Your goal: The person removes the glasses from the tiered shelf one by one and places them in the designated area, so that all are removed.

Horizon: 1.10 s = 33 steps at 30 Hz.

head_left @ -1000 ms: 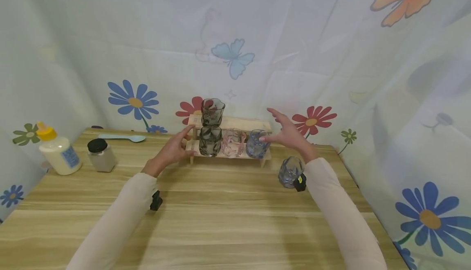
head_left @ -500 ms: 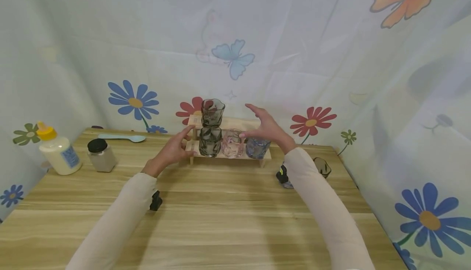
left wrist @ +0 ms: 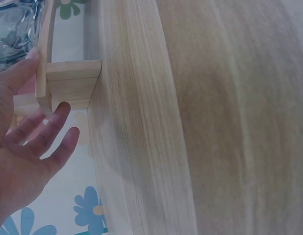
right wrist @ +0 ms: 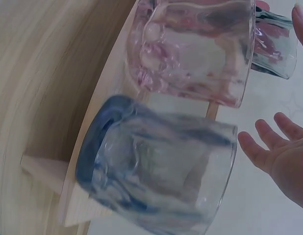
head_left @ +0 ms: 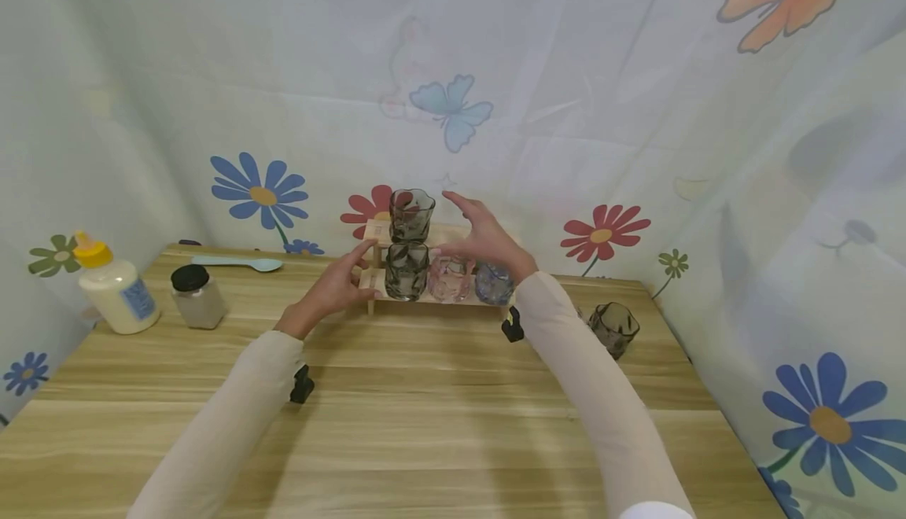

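Note:
A small two-tier wooden rack (head_left: 377, 230) stands against the back curtain. On its upper shelf is a smoky grey glass (head_left: 410, 216); the lower shelf carries another grey glass (head_left: 406, 273), a pink glass (head_left: 449, 283) and a blue glass (head_left: 493, 285). My left hand (head_left: 333, 287) holds the rack's left end, thumb against the lower shelf's edge in the left wrist view. Above the pink glass, my right hand (head_left: 488, 237) reaches toward the upper grey glass, thumb and fingers spread and holding nothing. The right wrist view shows its fingers (right wrist: 271, 142) just past the glass rims.
At the right of the table a grey glass (head_left: 613, 329) stands partly behind my right sleeve (head_left: 587, 369). To the left are a white bottle with a yellow cap (head_left: 116, 299), a black-lidded jar (head_left: 198, 303) and a light blue spoon (head_left: 241, 263).
My right hand has moved left along the rack, from the blue glass to beside the upper grey glass. The sleeve now hides the blue glass on the table. My left hand stays put.

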Available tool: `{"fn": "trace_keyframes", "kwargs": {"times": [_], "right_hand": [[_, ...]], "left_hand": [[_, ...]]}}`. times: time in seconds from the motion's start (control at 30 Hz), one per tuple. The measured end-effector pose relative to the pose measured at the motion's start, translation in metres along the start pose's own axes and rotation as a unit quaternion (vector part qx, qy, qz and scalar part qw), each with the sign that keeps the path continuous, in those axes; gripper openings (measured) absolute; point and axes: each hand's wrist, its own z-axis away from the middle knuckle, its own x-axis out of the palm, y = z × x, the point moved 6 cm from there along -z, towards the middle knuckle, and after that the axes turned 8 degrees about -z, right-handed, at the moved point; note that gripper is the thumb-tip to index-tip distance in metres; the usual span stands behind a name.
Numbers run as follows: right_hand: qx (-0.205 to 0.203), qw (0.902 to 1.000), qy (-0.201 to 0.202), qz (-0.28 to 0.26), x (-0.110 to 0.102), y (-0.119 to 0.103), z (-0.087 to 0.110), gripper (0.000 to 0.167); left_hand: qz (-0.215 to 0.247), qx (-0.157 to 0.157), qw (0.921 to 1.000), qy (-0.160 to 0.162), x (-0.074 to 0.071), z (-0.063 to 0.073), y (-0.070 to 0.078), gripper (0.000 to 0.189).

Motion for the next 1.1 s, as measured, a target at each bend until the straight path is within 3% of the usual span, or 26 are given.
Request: {"fn": "trace_keyframes", "kwargs": {"times": [0.33, 0.5, 0.87, 1.1], "right_hand": [[-0.002, 0.9997, -0.011, -0.020, 0.021, -0.009, -0.020, 0.102], [0.021, 0.9995, -0.006, -0.025, 0.029, -0.008, -0.028, 0.100], [0.027, 0.9991, 0.015, -0.029, 0.037, -0.009, -0.040, 0.094], [0.030, 0.9991, 0.008, -0.029, 0.042, -0.015, -0.049, 0.092]], "left_hand": [[0.003, -0.004, 1.0000, -0.001, 0.000, 0.000, -0.001, 0.099], [0.001, -0.006, 1.0000, 0.004, -0.001, 0.001, -0.001, 0.099], [-0.006, -0.007, 0.9999, 0.004, 0.001, 0.000, -0.001, 0.098], [-0.002, -0.009, 0.9999, 0.004, 0.001, 0.001, 0.000, 0.098]]}}
